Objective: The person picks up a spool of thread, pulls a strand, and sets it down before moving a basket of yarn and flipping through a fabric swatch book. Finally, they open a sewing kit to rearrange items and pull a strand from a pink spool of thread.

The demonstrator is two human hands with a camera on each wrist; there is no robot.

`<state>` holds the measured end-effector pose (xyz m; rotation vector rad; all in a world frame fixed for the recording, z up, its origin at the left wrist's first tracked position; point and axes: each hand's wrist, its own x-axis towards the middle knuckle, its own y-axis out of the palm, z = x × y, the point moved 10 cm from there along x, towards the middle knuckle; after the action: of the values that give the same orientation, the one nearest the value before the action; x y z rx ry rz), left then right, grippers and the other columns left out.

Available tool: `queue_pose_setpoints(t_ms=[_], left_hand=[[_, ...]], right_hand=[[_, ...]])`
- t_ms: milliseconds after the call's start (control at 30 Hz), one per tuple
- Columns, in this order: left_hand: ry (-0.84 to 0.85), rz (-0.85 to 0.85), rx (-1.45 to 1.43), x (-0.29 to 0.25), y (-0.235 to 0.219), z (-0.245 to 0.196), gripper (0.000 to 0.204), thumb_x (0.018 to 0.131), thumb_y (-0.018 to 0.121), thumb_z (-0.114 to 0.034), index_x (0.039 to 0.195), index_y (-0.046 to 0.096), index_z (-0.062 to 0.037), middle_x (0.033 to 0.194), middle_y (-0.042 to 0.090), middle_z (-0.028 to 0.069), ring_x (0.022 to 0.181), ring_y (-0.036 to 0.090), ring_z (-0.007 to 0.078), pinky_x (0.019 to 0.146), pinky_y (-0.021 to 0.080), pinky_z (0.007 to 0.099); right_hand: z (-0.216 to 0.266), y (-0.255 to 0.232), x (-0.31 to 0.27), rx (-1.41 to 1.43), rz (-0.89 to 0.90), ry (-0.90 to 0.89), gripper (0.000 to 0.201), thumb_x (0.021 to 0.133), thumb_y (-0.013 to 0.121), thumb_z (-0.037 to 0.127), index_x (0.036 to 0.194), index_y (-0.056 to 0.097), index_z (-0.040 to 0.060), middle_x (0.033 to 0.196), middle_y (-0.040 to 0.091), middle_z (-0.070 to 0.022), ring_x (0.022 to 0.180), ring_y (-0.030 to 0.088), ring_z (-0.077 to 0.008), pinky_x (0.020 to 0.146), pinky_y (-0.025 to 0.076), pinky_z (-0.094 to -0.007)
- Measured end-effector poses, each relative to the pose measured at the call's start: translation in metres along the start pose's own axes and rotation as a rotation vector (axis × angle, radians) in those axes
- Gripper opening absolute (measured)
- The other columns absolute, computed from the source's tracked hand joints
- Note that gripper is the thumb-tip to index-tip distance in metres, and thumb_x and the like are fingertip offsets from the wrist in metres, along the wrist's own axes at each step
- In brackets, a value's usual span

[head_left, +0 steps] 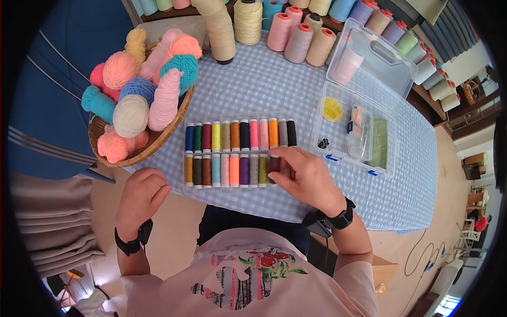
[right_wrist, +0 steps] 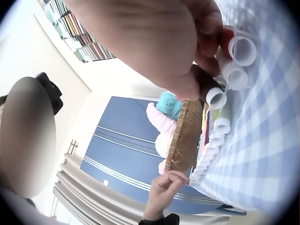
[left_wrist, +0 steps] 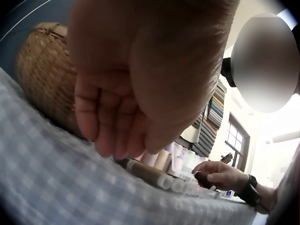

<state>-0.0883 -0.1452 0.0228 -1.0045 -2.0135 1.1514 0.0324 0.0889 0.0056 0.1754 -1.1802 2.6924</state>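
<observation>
Tan floor (head_left: 393,244) stretching around a cloth-covered bench (head_left: 406,185), beige curtains (head_left: 50,222) hanging in folds beside a blue panel (right_wrist: 124,115), possibly furniture though the view is warped, white wall (right_wrist: 105,82) showing beyond, a paned window (left_wrist: 233,139) letting in bright light.

At the right hand (head_left: 309,177), a matt brown spool (head_left: 273,164), probably plastic-ended; beyond the left hand (head_left: 141,198), a rough wicker basket (left_wrist: 47,77).

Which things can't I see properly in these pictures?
Dark brown spool: head view, partly covered by the right hand.
Inside bottom of the basket: head view, hidden under yarn balls.
The person's face: left wrist view, blurred out.
Black bits in the clear box: head view, too small to identify.
Back-left pink cone: head view, cut off by the top edge.
</observation>
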Motion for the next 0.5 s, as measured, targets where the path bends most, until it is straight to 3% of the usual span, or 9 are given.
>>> queue_pose_setpoints(t_ms=[200,267,400,467,500], left_hand=[[0.223,-0.091,-0.035,0.039,0.005,-0.057,0.014,0.072,0.067,-0.002,0.083,0.059,-0.0025,0.091,0.058,0.0097,0.081,0.058,0.0288,0.072,0.047,0.0377],[0.402,-0.047,-0.004,0.05,0.011,-0.086,0.018,0.071,0.068,-0.005,0.086,0.058,-0.0039,0.095,0.057,0.0085,0.086,0.057,0.0271,0.076,0.046,0.037],[0.483,0.045,0.03,0.073,0.025,-0.124,0.024,0.071,0.069,-0.009,0.092,0.057,-0.0046,0.1,0.054,0.0078,0.092,0.054,0.0252,0.08,0.044,0.036],[0.483,0.213,0.052,0.081,0.043,-0.136,0.036,0.07,0.07,-0.01,0.103,0.058,-0.004,0.108,0.051,0.0099,0.102,0.05,0.0282,0.086,0.042,0.0386],[0.484,0.218,0.053,0.084,0.046,-0.14,0.036,0.07,0.07,-0.01,0.103,0.058,-0.004,0.108,0.051,0.0099,0.102,0.05,0.0282,0.086,0.042,0.0386]], right_hand=[[0.003,-0.008,-0.001,-0.082,-0.075,0.013,0.035,0.07,0.073,0.012,0.101,0.059,0.005,0.098,0.056,-0.011,0.073,0.062,-0.0285,0.063,0.051,-0.0363],[0.0,-0.006,-0.002,-0.077,-0.061,-0.01,0.032,0.07,0.073,0.011,0.099,0.06,0.0048,0.099,0.056,-0.0108,0.073,0.062,-0.0287,0.063,0.052,-0.0363],[0.001,-0.005,-0.003,-0.058,-0.055,-0.05,0.026,0.071,0.072,0.01,0.095,0.063,0.0054,0.101,0.057,-0.0099,0.073,0.062,-0.0289,0.064,0.052,-0.0363],[0.002,-0.006,-0.003,-0.045,-0.073,-0.065,0.025,0.072,0.071,0.01,0.095,0.063,0.0058,0.101,0.057,-0.0095,0.073,0.062,-0.0286,0.064,0.052,-0.0362],[0.003,-0.007,-0.004,-0.033,-0.091,-0.082,0.025,0.072,0.071,0.01,0.096,0.063,0.0062,0.101,0.057,-0.0091,0.073,0.062,-0.0284,0.064,0.052,-0.0362]])
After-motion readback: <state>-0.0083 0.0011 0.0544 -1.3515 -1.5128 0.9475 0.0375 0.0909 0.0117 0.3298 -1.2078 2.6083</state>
